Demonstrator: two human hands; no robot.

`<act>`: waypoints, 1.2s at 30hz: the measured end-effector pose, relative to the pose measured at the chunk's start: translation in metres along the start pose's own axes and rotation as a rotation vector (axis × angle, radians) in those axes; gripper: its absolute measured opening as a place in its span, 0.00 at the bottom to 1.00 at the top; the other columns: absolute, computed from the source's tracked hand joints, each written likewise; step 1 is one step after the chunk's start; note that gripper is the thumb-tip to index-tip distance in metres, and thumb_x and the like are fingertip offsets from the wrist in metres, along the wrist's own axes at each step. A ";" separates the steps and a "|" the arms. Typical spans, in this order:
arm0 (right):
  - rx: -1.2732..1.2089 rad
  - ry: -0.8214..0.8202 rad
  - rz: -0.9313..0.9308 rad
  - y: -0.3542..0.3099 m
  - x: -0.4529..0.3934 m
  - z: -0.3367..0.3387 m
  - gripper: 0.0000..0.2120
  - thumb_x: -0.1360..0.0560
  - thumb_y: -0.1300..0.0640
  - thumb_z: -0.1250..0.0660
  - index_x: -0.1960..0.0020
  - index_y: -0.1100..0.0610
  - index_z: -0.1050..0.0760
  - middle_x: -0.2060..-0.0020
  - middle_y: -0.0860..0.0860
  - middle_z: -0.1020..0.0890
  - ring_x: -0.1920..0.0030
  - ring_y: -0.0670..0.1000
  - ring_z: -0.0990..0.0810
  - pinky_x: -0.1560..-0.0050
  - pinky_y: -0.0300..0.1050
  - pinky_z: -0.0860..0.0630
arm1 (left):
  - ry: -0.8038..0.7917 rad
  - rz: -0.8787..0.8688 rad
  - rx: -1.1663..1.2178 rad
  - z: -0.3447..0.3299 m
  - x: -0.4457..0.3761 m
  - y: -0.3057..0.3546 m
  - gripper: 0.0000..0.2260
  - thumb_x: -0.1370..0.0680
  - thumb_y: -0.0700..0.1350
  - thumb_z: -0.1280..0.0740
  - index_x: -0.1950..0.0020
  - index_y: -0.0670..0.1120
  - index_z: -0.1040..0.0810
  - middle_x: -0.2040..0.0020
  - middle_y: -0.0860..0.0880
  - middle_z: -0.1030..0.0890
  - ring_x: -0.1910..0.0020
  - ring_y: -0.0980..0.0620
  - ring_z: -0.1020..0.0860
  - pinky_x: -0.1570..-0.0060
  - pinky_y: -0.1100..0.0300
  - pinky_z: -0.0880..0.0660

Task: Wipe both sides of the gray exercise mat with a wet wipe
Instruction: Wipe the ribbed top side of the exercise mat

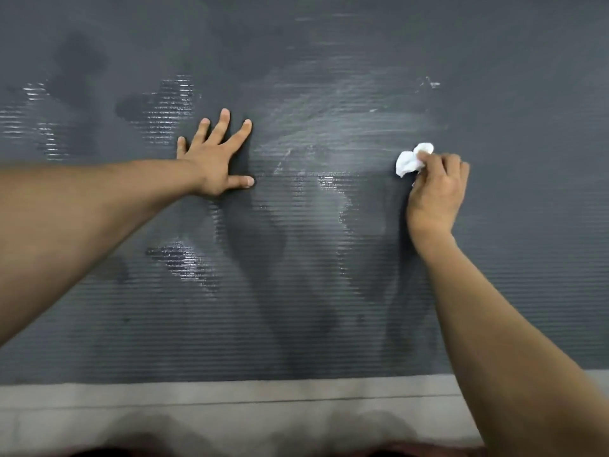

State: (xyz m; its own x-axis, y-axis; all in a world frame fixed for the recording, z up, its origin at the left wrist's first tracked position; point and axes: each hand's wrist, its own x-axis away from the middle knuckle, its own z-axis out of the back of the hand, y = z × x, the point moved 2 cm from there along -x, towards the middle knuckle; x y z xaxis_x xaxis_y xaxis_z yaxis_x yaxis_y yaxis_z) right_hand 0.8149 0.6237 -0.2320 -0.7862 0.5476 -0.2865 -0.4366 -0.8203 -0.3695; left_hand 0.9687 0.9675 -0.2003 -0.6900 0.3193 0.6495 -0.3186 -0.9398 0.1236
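You are pressing your left hand (pixel 217 159), fingers spread flat and grasping nothing, onto the mat (pixel 329 308), which is lying across the floor (pixel 230 395) and filling most of the view. To its right, your right hand (pixel 436 189) is clutching the crumpled wipe (pixel 410 161) against the mat. Wet streaks are showing across this side, so I judge it mostly wiped, with the underside remaining.

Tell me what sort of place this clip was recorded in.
Probably an indoor floor, perhaps at home or in a gym. A ribbed gray exercise mat lies flat on pale floor tiles, with the person's left hand pressed on it from above.
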 end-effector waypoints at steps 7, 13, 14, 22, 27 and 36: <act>-0.063 0.051 0.005 0.001 0.001 0.000 0.10 0.25 0.62 0.41 0.50 0.60 0.21 0.53 0.58 0.22 0.54 0.61 0.26 0.52 0.53 0.29 | 0.281 0.027 0.025 -0.026 0.064 0.039 0.33 0.18 0.53 0.33 0.17 0.55 0.46 0.17 0.46 0.48 0.21 0.37 0.43 0.28 0.34 0.36; -0.089 0.086 -0.004 -0.006 -0.028 0.057 0.16 0.29 0.66 0.44 0.44 0.58 0.25 0.50 0.54 0.22 0.50 0.58 0.28 0.49 0.47 0.30 | 0.160 -0.029 -0.002 -0.141 0.190 0.060 0.50 0.30 0.71 0.31 0.17 0.56 0.51 0.16 0.45 0.53 0.19 0.38 0.48 0.24 0.36 0.42; -0.064 0.096 0.019 -0.006 -0.033 0.062 0.16 0.29 0.66 0.44 0.44 0.58 0.26 0.50 0.53 0.22 0.49 0.57 0.29 0.48 0.46 0.30 | 0.088 -0.044 -0.026 -0.150 0.193 0.056 0.55 0.31 0.74 0.32 0.17 0.57 0.61 0.17 0.47 0.63 0.18 0.40 0.57 0.22 0.36 0.49; -0.163 -0.048 -0.257 -0.029 0.013 0.013 0.15 0.26 0.66 0.39 0.44 0.57 0.21 0.45 0.55 0.20 0.46 0.58 0.24 0.47 0.43 0.32 | -0.012 0.000 -0.024 -0.157 0.185 0.061 0.60 0.31 0.73 0.30 0.23 0.58 0.77 0.22 0.49 0.77 0.20 0.40 0.69 0.22 0.35 0.60; -0.310 -0.309 0.101 -0.165 0.082 -0.015 0.12 0.31 0.69 0.36 0.52 0.61 0.19 0.55 0.59 0.19 0.52 0.60 0.22 0.49 0.50 0.29 | -0.031 0.005 -0.025 -0.153 0.182 0.064 0.61 0.31 0.72 0.30 0.24 0.59 0.78 0.23 0.49 0.78 0.20 0.40 0.70 0.22 0.35 0.60; -0.049 -0.178 0.292 -0.057 0.036 0.017 0.07 0.29 0.65 0.37 0.55 0.61 0.22 0.54 0.60 0.20 0.54 0.62 0.24 0.55 0.53 0.27 | -0.019 0.002 -0.020 -0.157 0.181 0.059 0.61 0.33 0.74 0.30 0.25 0.61 0.78 0.23 0.50 0.79 0.20 0.41 0.70 0.22 0.35 0.60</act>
State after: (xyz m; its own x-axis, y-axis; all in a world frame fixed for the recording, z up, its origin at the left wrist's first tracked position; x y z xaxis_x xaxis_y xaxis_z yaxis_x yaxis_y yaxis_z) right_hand 0.8044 0.6875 -0.2060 -0.9406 0.2500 -0.2297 -0.1638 -0.9268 -0.3379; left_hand 0.7232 0.9887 -0.1929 -0.6782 0.3144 0.6642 -0.3298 -0.9379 0.1073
